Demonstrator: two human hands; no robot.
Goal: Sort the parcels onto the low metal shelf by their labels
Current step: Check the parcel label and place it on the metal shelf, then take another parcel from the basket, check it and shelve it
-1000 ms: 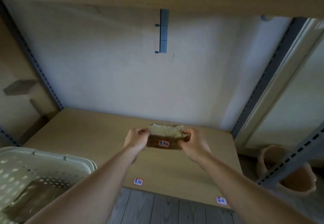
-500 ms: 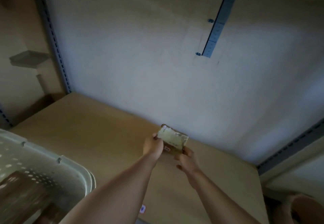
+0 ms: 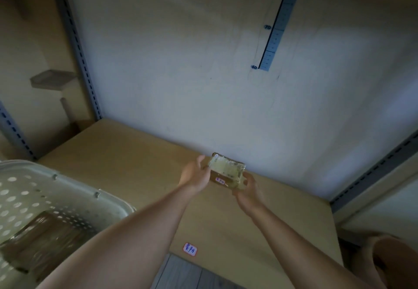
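A small brown parcel (image 3: 227,169), wrapped in shiny tape with a small white label on its front side, sits near the back of the low shelf board (image 3: 135,152). My left hand (image 3: 195,174) holds its left end and my right hand (image 3: 247,188) holds its right front corner. Whether the parcel rests on the board or hangs just above it I cannot tell. A white label with red border (image 3: 190,249) is stuck at the board's front edge, below the parcel. Another brown taped parcel (image 3: 43,236) lies in the white basket.
A white perforated plastic basket (image 3: 67,189) stands at the lower left. Grey slotted shelf uprights (image 3: 77,46) frame the white back wall, with a blue ruler strip (image 3: 279,26) on it. A tan paper bag (image 3: 393,257) sits at the lower right.
Both hands carried the parcel farther back on the shelf. The view swung left, so the basket fills more of the lower left and the front label shows fully.
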